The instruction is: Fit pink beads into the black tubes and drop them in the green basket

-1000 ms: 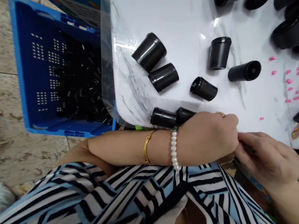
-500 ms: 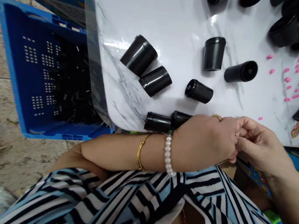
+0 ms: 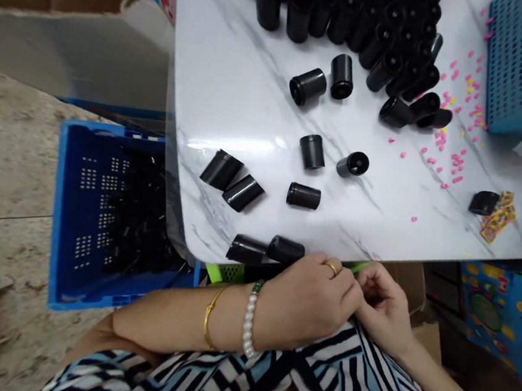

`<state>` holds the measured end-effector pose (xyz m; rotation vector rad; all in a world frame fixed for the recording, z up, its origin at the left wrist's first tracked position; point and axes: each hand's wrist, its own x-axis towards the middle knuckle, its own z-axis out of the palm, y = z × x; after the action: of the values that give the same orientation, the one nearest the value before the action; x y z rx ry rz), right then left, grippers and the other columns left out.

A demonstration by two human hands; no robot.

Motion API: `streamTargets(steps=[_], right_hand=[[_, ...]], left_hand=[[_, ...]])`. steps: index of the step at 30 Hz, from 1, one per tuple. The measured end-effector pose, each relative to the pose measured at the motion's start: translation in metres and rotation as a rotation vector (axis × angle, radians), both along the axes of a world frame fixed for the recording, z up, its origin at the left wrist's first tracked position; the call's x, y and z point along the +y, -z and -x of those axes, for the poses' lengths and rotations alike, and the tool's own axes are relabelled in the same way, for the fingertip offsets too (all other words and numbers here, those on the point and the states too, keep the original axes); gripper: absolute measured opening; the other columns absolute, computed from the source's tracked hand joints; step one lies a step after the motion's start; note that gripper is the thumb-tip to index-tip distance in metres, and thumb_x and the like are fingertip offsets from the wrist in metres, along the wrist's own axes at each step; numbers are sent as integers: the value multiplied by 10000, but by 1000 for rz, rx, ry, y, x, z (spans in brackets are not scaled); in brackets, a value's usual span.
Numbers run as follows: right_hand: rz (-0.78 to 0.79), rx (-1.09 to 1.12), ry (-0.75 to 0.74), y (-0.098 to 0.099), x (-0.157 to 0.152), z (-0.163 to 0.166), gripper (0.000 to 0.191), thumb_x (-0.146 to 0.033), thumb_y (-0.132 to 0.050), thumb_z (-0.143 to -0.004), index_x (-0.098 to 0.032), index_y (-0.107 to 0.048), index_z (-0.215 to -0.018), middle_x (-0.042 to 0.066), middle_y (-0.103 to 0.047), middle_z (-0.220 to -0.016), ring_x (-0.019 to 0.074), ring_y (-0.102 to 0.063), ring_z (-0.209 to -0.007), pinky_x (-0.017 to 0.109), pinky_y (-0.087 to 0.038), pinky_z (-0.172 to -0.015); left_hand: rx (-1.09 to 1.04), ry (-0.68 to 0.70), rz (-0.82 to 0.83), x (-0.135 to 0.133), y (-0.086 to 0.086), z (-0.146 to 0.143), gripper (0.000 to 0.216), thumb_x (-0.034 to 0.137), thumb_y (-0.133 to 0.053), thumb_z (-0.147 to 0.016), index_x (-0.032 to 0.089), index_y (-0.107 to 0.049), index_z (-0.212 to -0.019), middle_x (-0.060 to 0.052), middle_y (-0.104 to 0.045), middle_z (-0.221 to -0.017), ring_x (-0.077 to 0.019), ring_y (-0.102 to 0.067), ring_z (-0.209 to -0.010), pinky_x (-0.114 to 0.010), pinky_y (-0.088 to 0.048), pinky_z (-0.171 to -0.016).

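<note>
Head view: the left hand [image 3: 306,300] and right hand [image 3: 385,305] meet just off the table [image 3: 383,189], at its near edge. The left's fingers are curled under, knuckles up; the right's thumb and fingers bend inward against it. Whether they grasp anything, I cannot tell, since the fingertips are mostly hidden. Two black cups [image 3: 286,249] lie end to end along the near edge, just beyond the left wrist. More are scattered on the tabletop: a pair toward the left corner, three around the middle, two nearer a packed cluster [image 3: 345,18] farther back. Pink bits [image 3: 457,160] are strewn between that cluster and a basket [image 3: 517,67]. Left of the table, a blue crate [image 3: 59,218] holds a dark heap [image 3: 141,220].
</note>
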<state>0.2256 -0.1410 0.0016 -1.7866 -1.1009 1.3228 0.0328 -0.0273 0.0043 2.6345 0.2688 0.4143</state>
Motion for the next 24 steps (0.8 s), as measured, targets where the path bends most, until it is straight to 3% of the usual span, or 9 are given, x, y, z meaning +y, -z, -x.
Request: streamTargets(steps=[4,8,10,13,15,20,24], right_hand=[[38,50,130,3,-15,6,231,-299,-835,-861,-232,-615,-882,-55,-593,-726,96,-518,-596,206,-453,-544],[-78,-89,88,-1,-18,-10,132,-332,-793,-919,-233,-707,-933,0,-718,-816,142,-641,-668,251,-541,-607],[-251,-295,94,-1,-8,-32,98,-320,-769,-939,-239,-743,-988,26,-750,-871,178,-674,-728,302,-575,-675],[-528,-764,158,4,26,-74,174,-320,-774,-926,-234,-780,-1077,52,-743,-935,202,-657,-776,354,-574,-745],[-586,-999,82,10,52,-95,281,-349,-780,-921,-216,-790,-1167,85,-739,-1027,208,-648,-811,369,-569,-776],[-616,-1064,-50,21,77,-103,120,-310,-721,-971,-225,-806,-984,113,-762,-937,262,-695,-886,383,-553,-807],[-658,-1146,-112,20,73,-80,93,-253,-722,-952,-239,-795,-1007,112,-790,-919,297,-728,-899,392,-549,-782]], left_hand=[[124,-4,49,-22,6,-2,78,143,-524,-975,145,-591,-1014,-74,-626,-934,-225,-619,-760,-356,-515,-582],[94,-193,81,-38,6,-2,116,138,-509,-1013,155,-606,-1075,-57,-655,-976,-195,-649,-741,-315,-549,-550],[-21,-242,122,-39,1,4,154,189,-510,-1045,154,-626,-1141,-70,-693,-1052,-180,-689,-793,-295,-589,-578],[-255,-220,251,-33,-8,15,224,261,-560,-1061,145,-640,-1234,-96,-728,-1170,-154,-737,-988,-254,-660,-775],[-379,-223,315,-28,-8,22,261,268,-619,-1039,145,-647,-1267,-95,-740,-1186,-141,-736,-1065,-242,-660,-888],[-440,-388,185,-17,12,29,329,257,-671,-1005,125,-663,-1306,-117,-751,-1186,-168,-737,-1093,-300,-657,-955],[-394,-273,95,-5,21,24,316,251,-586,-1031,114,-699,-1292,-128,-756,-1211,-166,-738,-1077,-304,-635,-998]])
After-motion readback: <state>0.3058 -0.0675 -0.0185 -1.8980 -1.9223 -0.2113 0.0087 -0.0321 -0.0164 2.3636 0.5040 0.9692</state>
